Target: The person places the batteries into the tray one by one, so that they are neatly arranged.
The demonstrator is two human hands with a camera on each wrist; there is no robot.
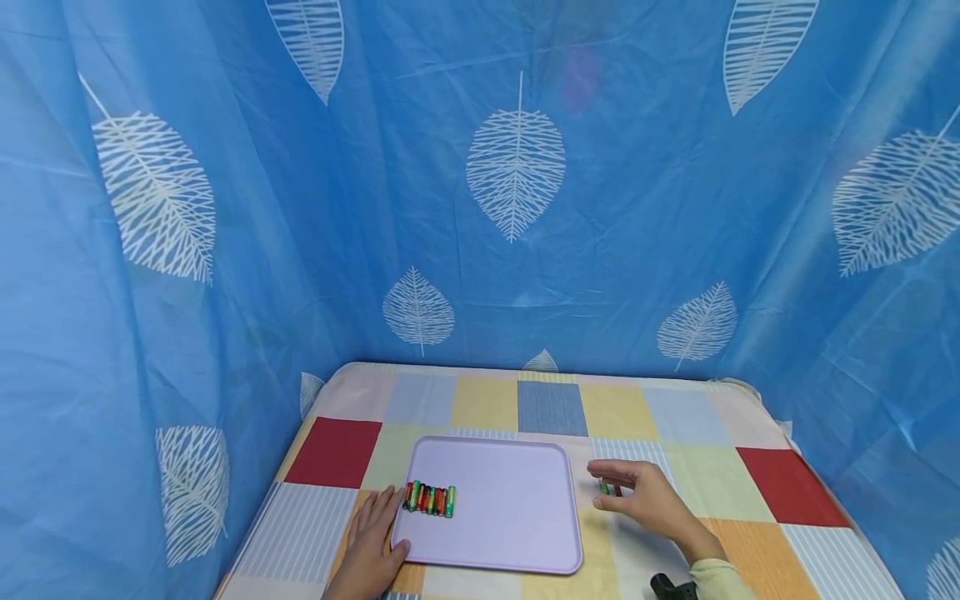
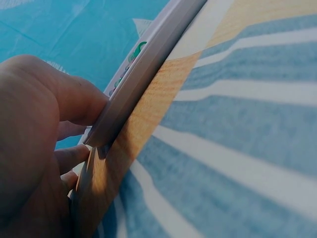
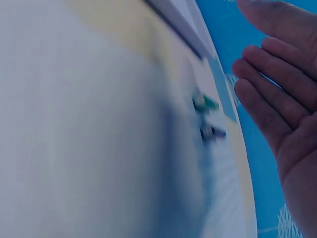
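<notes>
On the left part of a lilac tray (image 1: 510,500), several small red and green batteries (image 1: 430,500) lie side by side in a row. My left hand (image 1: 371,542) rests at the tray's left edge with its fingers extended. In the left wrist view its thumb (image 2: 81,99) touches the tray rim (image 2: 133,82). Right of the tray, my right hand (image 1: 648,500) hovers with straight fingers and thumb apart, holding nothing. Near it on the cloth lie a green battery (image 3: 205,103) and a darker battery (image 3: 213,133), partly covered by the hand in the head view.
A patchwork cloth (image 1: 420,579) covers the table. Blue curtains (image 1: 615,208) with white leaf prints hang behind it and at both sides. A black device (image 1: 672,587) sits at the right wrist.
</notes>
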